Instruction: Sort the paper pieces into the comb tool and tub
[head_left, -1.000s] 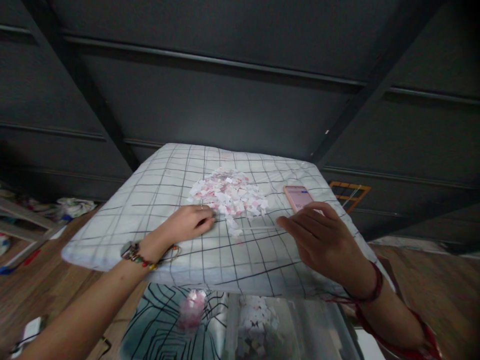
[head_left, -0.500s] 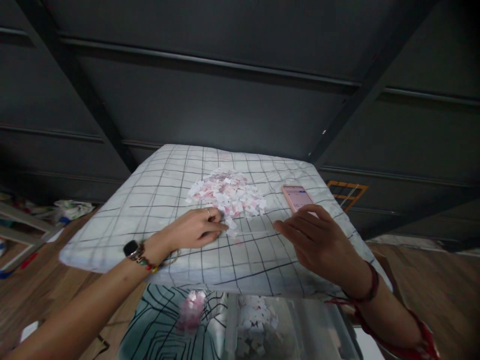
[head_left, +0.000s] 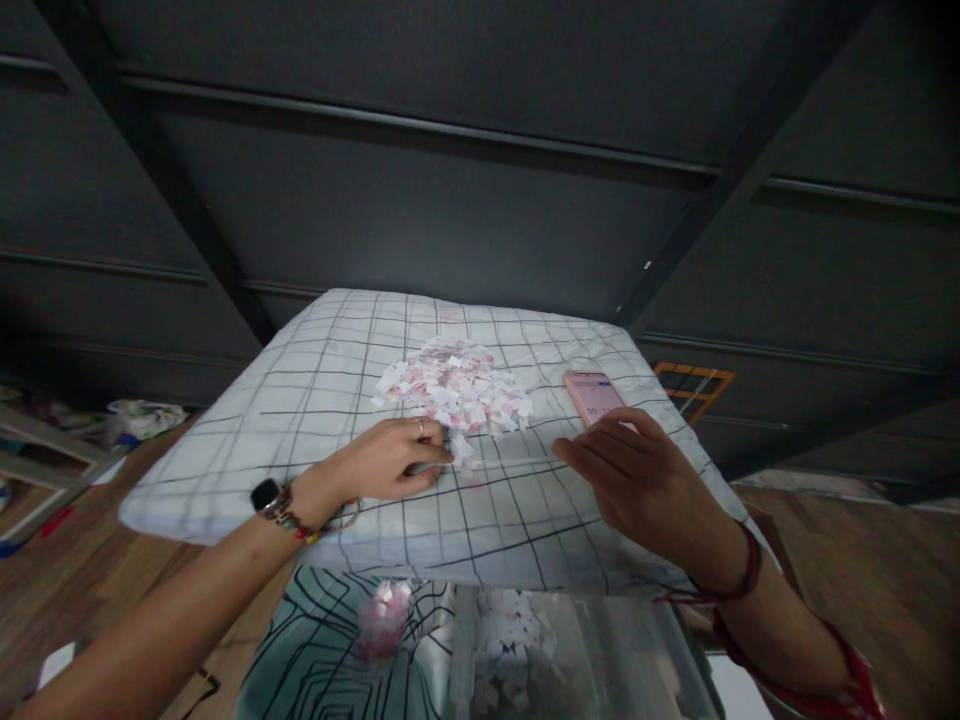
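Observation:
My left hand (head_left: 401,458) rests on the checked cloth at the near edge of a pile of small white and pink paper pieces (head_left: 457,385). Its thumb and forefinger are pinched together beside a few loose pieces. A thin pale strand (head_left: 510,463) runs faintly from there across to my right hand (head_left: 637,480). The right fingertips are pinched at its other end, above the cloth. Just beyond the right hand lies a pink-cased phone (head_left: 592,392), its screen lit and its lower part covered by my fingers.
The checked cloth (head_left: 300,385) covers a small table against a dark panelled wall (head_left: 420,220). Below the near edge are a clear plastic bin (head_left: 600,650) with white pieces in it, and a pink bundle (head_left: 384,620) on a teal patterned fabric (head_left: 315,650).
My right hand has shifted very slightly to the right. The left hand has barely moved, and the pile and phone stay where they were.

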